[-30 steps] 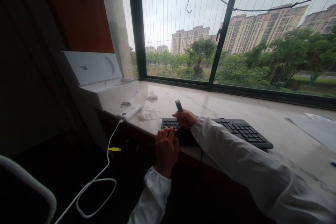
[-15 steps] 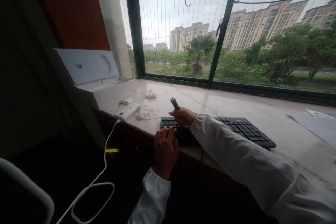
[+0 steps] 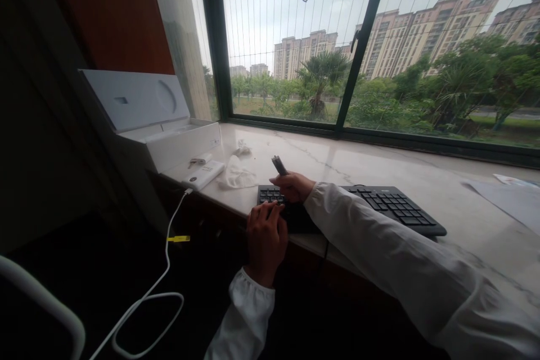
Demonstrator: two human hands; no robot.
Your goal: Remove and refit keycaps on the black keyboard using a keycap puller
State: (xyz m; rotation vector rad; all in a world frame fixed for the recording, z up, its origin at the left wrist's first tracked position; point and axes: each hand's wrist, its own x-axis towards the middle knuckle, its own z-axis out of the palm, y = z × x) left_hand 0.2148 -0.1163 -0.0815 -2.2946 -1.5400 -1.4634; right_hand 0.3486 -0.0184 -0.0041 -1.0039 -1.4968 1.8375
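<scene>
A black computer keyboard lies on the marble sill, its middle covered by my right forearm. My left hand is at its front left corner, fingers curled over the edge and thumb side toward the keys; it grips the keyboard there. Above the left-hand keys, my right hand is closed around a short, dark stick-like tool. The tool's squared upper end sticks out of the fist, tilted up to the left. Its lower end is hidden by the hand, so I cannot tell whether it touches the keys.
Left on the marble sill are an open white box, a white power bank with a white cable, and crumpled tissue. Papers lie at the right. A window stands behind; the sill's front edge drops into darkness.
The view has shifted slightly. Both hands stay at nearly the same spots on the keyboard, and the tool in my right hand has moved a little to the left.
</scene>
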